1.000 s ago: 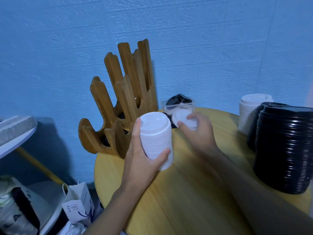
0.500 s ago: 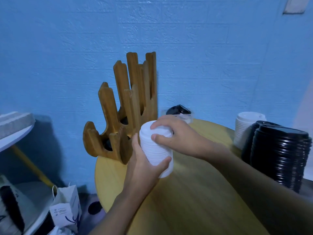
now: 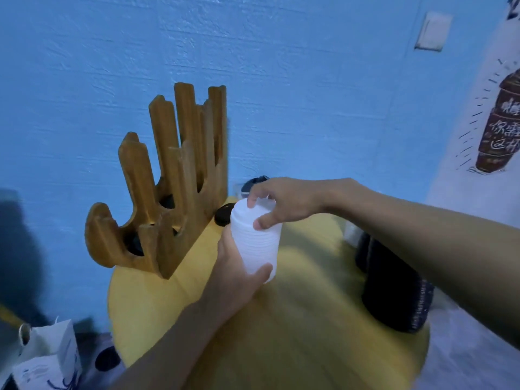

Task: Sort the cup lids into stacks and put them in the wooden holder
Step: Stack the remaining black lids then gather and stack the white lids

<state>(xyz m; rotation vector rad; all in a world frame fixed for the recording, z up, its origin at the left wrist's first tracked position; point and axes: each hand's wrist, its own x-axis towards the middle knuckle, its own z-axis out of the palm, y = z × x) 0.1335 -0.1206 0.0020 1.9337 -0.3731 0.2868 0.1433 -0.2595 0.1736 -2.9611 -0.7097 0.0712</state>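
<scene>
The left hand (image 3: 239, 273) is wrapped round the lower part of a stack of white lids (image 3: 254, 239) above the round table (image 3: 281, 333), while the right hand (image 3: 284, 202) pinches its top from above. They seem to be squaring the stack; next it needs carrying left into a free slot of the wooden holder (image 3: 168, 187), which stands just beyond.

wall poster (image 3: 498, 122): Chinese characters, blurred, unreadable | paper bag (image 3: 47, 358): blue print, illegible
</scene>
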